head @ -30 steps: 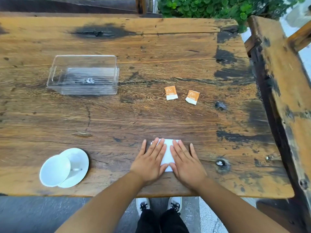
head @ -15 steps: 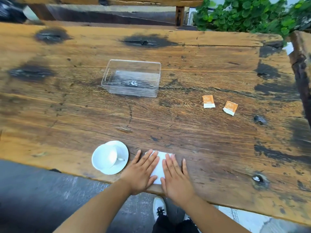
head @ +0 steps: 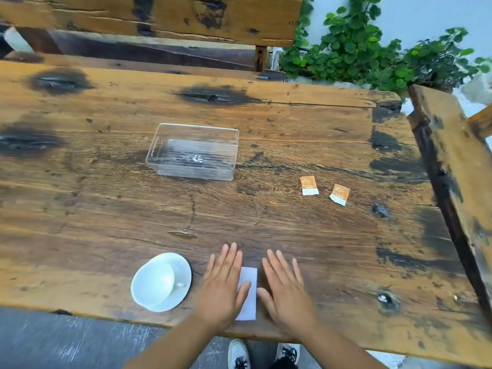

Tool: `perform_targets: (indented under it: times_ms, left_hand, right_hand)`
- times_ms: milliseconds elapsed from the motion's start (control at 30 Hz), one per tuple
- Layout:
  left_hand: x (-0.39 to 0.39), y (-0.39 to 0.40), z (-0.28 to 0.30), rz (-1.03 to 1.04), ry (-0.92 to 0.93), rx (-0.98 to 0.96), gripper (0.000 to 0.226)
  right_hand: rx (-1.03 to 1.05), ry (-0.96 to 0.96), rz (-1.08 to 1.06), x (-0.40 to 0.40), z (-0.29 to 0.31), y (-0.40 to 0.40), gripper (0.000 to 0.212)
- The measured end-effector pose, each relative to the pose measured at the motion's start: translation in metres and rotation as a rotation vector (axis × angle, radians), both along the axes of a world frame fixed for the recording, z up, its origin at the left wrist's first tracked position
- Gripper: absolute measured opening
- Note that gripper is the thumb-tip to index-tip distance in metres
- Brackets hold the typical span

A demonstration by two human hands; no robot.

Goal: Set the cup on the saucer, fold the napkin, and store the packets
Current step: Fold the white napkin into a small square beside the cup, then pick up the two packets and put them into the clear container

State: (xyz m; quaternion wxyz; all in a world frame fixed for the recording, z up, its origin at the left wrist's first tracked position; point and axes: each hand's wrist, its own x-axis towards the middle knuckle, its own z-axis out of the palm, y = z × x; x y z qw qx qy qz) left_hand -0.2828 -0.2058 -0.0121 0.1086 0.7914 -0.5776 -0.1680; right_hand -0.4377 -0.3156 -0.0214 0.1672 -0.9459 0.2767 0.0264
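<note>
At the near edge of a weathered wooden table (head: pixel 106 209), we see the left hand (head: pixel 222 288) and right hand (head: pixel 285 291) spread flat, fingers open and gripping nothing, either side of a folded white napkin (head: pixel 250 294) whose left part the left hand hides. The cup (head: pixel 153 284) sits on its saucer (head: pixel 183 270) just left. Two orange packets (head: pixel 308 185) lie right of the clear box (head: pixel 194 151), their print too small for us to read.

A wooden bench (head: pixel 149 20) and leafy plant (head: pixel 372 57) flank the wooden table (head: pixel 292 235).
</note>
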Motion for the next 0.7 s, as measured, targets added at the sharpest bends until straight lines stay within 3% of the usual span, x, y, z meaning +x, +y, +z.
perform_targets:
  times_ms: [133,233,367,533,700]
  left_hand:
    - [-0.019,-0.086,0.019,0.214,0.387,-0.057,0.063]
    - [-0.022,-0.162,0.027,0.429,0.479,-0.023,0.054]
    - [-0.01,-0.247,0.02,0.674,0.46,0.17,0.041]
    - [0.004,-0.315,0.002,0.712,0.382,0.321,0.047]
    - [-0.002,-0.356,-0.009,0.69,0.314,0.35,0.042]
  right_hand:
    - [0.084,-0.088,-0.331,-0.024,0.023,-0.09,0.052]
    - [0.164,-0.098,-0.627,-0.029,0.027,-0.159,0.045]
    - [0.289,0.002,-0.95,-0.022,0.016,-0.237,0.038]
    - [0.288,0.135,-1.031,-0.008,-0.013,-0.295,0.047]
    - [0.221,0.194,-1.05,0.006,-0.028,-0.313,0.05]
